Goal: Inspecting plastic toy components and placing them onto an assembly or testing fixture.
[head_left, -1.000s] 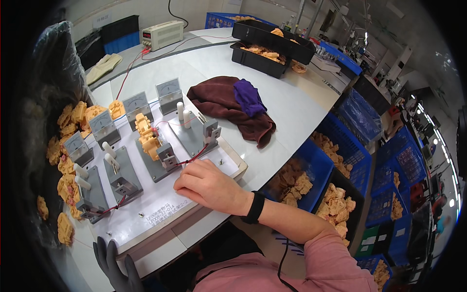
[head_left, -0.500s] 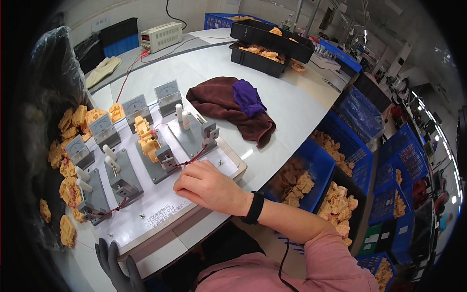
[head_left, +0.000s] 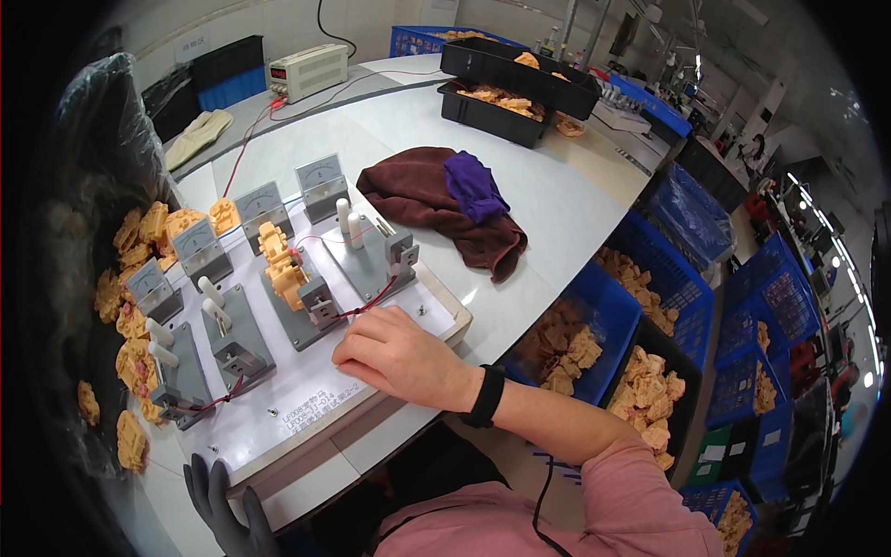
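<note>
My right hand (head_left: pixel 394 353), bare with a black wristband, rests on the front edge of a white test board (head_left: pixel 306 376). Its fingers are curled together, and what may lie under them is hidden. Just beyond it, a red wire (head_left: pixel 379 297) runs to a grey fixture. A yellow-orange plastic gear housing (head_left: pixel 280 265) sits upright on the middle fixture (head_left: pixel 295 327), with a thin red wire attached. At the board's near left corner is my left hand (head_left: pixel 227 515) in a dark grey glove, fingers apart and holding nothing. Small analog meters (head_left: pixel 257 212) stand behind the fixtures.
More yellow housings (head_left: pixel 133 367) lie along the left. Beyond the board are a brown cloth (head_left: pixel 408 186) with a purple one (head_left: pixel 475 186), a power supply (head_left: pixel 309 71) and black trays (head_left: pixel 487 116). Blue bins (head_left: pixel 608 320) of housings stand to the right.
</note>
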### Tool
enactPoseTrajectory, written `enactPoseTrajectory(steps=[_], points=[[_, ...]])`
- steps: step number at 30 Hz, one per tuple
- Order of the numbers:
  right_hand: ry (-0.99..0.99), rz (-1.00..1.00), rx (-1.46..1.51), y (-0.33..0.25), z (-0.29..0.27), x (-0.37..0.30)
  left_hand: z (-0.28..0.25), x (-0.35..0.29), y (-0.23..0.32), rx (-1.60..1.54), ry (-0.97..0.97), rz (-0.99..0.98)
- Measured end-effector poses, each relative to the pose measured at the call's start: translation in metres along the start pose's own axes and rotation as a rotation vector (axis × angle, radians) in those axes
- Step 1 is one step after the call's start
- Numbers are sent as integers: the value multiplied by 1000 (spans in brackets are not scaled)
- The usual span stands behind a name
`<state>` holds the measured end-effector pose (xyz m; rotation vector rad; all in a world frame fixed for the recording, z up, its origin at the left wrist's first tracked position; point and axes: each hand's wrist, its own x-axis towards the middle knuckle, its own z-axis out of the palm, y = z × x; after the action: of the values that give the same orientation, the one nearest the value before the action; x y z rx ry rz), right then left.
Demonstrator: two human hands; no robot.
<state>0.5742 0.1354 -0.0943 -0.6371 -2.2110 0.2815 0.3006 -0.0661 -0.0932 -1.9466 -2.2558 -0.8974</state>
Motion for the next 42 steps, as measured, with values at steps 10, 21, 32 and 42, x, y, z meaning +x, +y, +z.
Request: enactPoseTrajectory(steps=[10, 21, 32, 42], points=[[-8, 20, -6, 0, 0, 0, -1, 0, 2, -13, -7, -2], [-33, 97, -18, -3, 1, 4, -3, 0, 2, -18, -13, -2], [-44, 101, -39, -4, 1, 3, -3, 1, 3, -23, -22, -1], [-2, 48, -46, -2, 3, 3, -3, 1, 4, -19, -18, 3]])
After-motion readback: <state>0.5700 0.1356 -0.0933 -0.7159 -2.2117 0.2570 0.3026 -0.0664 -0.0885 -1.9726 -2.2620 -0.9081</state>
